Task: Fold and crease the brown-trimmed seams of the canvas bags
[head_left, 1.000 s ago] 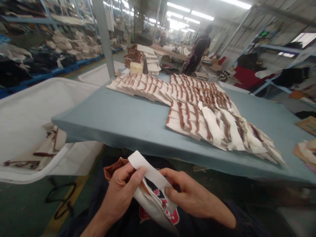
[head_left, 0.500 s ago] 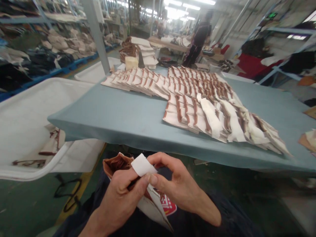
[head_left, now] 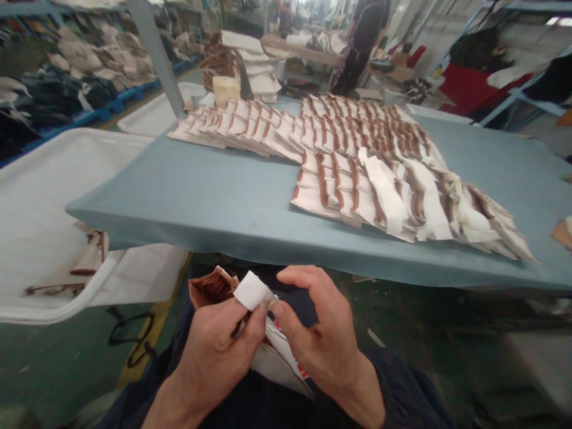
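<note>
Low in front of my body, my left hand (head_left: 223, 345) is closed in a pinch on a small white label (head_left: 252, 291). Beneath that hand hangs a cream fabric piece (head_left: 277, 364), and a folded brown part (head_left: 212, 287) shows behind its knuckles. Much of the fabric is hidden by both hands. My right hand (head_left: 328, 339) is open, its index finger lifted away from the thumb. The right thumb tip lies close beside the label's lower corner; whether it touches cannot be made out.
A blue-covered table (head_left: 214, 190) stands ahead, with rows of cream pieces with brown edging (head_left: 330, 190) on it. At left is a white bin (head_left: 102, 286) holding scraps. A grey post (head_left: 154, 56) rises behind it. A person (head_left: 361, 44) stands at the back.
My right index finger has lifted off the label and spread away from the thumb. My left hand keeps its pinch on the label. The view has tipped slightly downward.
</note>
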Demonstrator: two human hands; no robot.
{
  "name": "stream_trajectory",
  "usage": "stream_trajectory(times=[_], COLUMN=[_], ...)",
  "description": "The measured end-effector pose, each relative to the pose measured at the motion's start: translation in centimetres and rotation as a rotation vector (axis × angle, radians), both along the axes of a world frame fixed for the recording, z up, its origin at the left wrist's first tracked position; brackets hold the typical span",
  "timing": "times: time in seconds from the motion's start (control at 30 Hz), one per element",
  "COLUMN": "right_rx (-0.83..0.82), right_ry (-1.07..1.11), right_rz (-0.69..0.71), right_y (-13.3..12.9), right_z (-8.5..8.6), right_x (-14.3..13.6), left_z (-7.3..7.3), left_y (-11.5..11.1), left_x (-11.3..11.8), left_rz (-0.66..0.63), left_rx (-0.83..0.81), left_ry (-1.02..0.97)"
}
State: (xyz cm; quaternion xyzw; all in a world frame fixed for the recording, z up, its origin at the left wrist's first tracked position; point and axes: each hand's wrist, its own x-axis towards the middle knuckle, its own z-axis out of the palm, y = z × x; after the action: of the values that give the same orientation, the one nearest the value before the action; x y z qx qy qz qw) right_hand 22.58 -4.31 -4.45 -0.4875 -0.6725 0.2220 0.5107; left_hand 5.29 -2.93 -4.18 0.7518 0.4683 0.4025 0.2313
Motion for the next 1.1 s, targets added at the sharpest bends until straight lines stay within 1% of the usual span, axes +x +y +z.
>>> stream_trajectory(times=[0.07, 0.13, 0.23, 0.3, 0.5, 0.63, 0.77, 0.87, 1.03, 1.1], right_rx=[-0.037, -0.170, -0.394, -0.460, -0.456, -0.433, -0.415, -0.442, -0.548, -0.572], right_ry=[0.021, 0.095, 0.235, 0.283, 0.326, 0.347, 0.292, 0.290, 0.439, 0.464], right_rz=[-0.003, 0.027, 0.145, 0.210, 0.248, 0.223, 0.188, 0.188, 0.225, 0.207], right_y=[-0.2, -0.2, 0.1, 0.4, 0.9, 0.9, 1.1, 1.3, 1.5, 1.8], right_z=[-0.4, -0.7, -1.0, -1.1, -1.7, -2.1, -2.2, -2.1, -2.2, -2.5], right_x=[-0.2, -0.2, -0.2, -0.3, -1.4, -2.2, -2.8, -3.3, -4.1, -4.4], left_z=[-0.1, -0.3, -0.5, -0.6, -0.9, -1.3, -1.7, -2.0, -2.1, -2.2], left_y=[0.0, 0.0, 0.0, 0.0, 0.1, 0.0, 0.2, 0.3, 0.3, 0.3], left_x=[-0.1, -0.3, -0.6, -0.7, -1.1, -1.5, -1.8, -2.0, -2.3, -2.4], left_rz=[-0.001, -0.039, -0.079, -0.095, -0.114, -0.113, -0.116, -0.115, -0.100, -0.081], left_rx=[-0.034, -0.094, -0.137, -0.127, -0.078, -0.103, -0.140, -0.170, -0.211, -0.206], left_ry=[0.002, -0.010, -0.043, -0.061, -0.078, -0.113, -0.164, -0.199, -0.227, -0.222])
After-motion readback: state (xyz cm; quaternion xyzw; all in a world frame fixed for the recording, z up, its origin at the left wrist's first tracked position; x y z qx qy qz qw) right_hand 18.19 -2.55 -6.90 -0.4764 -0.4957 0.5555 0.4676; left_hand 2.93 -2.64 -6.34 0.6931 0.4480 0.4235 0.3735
